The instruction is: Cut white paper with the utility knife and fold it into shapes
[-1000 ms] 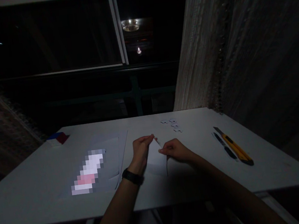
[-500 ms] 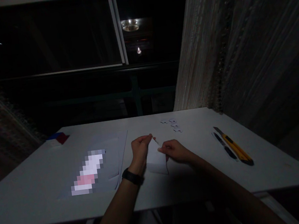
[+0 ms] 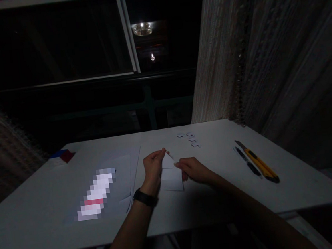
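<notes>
A small white sheet of paper is held up over the white table, with a crease across it and a pointed, folded top. My left hand, with a dark watch on its wrist, pinches the paper near its top point. My right hand is closed on the paper's right edge, just below the slanted fold. Part of the paper is hidden behind the fingers of both hands.
Several small paper pieces lie beyond my hands. At the right are a yellow box cutter and a dark pen. Larger paper sheets, a lit pixelated screen, and a blue, red and white block are on the left.
The paper's top now shows a flat slanted fold and a clear crease, where it was turned more edge-on before. Both hands keep their grip. The view has shifted slightly.
</notes>
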The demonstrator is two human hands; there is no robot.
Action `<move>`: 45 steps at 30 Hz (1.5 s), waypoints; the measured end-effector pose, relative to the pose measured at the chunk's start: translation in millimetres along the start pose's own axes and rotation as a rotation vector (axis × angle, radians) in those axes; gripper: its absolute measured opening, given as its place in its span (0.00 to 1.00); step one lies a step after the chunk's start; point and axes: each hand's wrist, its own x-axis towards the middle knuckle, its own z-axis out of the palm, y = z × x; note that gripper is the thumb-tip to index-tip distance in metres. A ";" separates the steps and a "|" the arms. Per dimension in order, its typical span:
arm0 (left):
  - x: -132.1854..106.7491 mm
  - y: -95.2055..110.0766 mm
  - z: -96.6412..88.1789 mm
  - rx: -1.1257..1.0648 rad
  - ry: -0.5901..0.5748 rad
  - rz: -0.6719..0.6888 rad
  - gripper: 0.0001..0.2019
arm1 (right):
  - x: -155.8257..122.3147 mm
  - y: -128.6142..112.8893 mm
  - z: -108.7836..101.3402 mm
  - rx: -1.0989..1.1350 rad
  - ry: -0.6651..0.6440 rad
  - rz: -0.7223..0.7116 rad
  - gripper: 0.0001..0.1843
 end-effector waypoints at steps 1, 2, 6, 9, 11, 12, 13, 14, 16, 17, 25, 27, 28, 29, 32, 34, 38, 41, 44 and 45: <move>-0.3 0.2 0.6 -0.009 -0.011 0.002 0.16 | 1.3 2.3 -0.1 0.016 0.042 0.002 0.21; -0.8 0.2 1.4 -0.019 -0.023 0.005 0.16 | 3.0 4.9 0.1 0.040 0.087 0.007 0.22; -3.2 -1.3 5.1 -0.007 -0.055 0.002 0.16 | 10.2 13.3 2.6 0.212 0.200 0.042 0.20; -3.8 -2.8 6.6 0.017 -0.055 0.000 0.16 | 12.5 13.9 4.3 0.269 0.201 0.018 0.19; -3.6 -3.1 6.7 0.028 -0.051 0.011 0.16 | 12.6 13.1 4.8 0.274 0.198 -0.007 0.18; -3.5 -3.1 6.6 0.038 -0.045 0.021 0.16 | 12.4 12.9 4.8 0.276 0.198 -0.016 0.17; -3.5 -2.9 6.5 0.046 -0.039 0.033 0.16 | 12.1 12.8 4.8 0.277 0.197 -0.022 0.17; -3.6 -2.7 6.3 0.049 -0.038 0.042 0.16 | 11.8 13.0 4.7 0.276 0.197 -0.025 0.16; -4.1 -2.6 6.0 0.038 -0.056 0.036 0.15 | 11.2 13.5 4.0 0.278 0.201 -0.025 0.16; -4.4 -2.8 5.8 0.032 -0.078 0.012 0.15 | 10.9 13.6 3.4 0.282 0.207 -0.026 0.15; -7.1 -3.3 3.2 0.021 -0.146 -0.175 0.15 | 8.6 7.2 0.3 0.424 0.214 0.048 0.12; -6.8 -1.1 2.5 0.024 -0.122 -0.175 0.15 | 8.1 6.4 0.9 0.452 0.192 0.072 0.13; -6.5 0.1 2.1 0.026 -0.110 -0.170 0.15 | 7.9 6.5 1.3 0.469 0.179 0.085 0.13; -6.1 1.3 1.6 0.028 -0.098 -0.165 0.15 | 7.7 6.7 1.6 0.489 0.165 0.096 0.14; -4.7 4.3 -0.2 0.043 -0.076 -0.155 0.14 | 6.8 6.7 1.8 0.527 0.122 0.103 0.15; -3.4 5.2 -1.8 0.042 -0.081 -0.158 0.14 | 6.1 5.6 1.1 0.526 0.109 0.107 0.15; -0.2 4.6 -4.8 0.017 -0.073 -0.163 0.14 | 4.8 2.9 -0.9 0.515 0.078 0.118 0.15; 2.4 3.5 -6.8 0.005 -0.066 -0.172 0.15 | 4.1 3.2 -2.6 0.507 0.055 0.100 0.15; 5.4 3.8 -10.0 -0.013 -0.051 -0.161 0.15 | 3.5 5.0 -4.8 0.515 0.040 0.100 0.16; 6.4 4.2 -11.2 -0.019 -0.040 -0.155 0.15 | 3.5 5.7 -5.5 0.525 0.038 0.106 0.16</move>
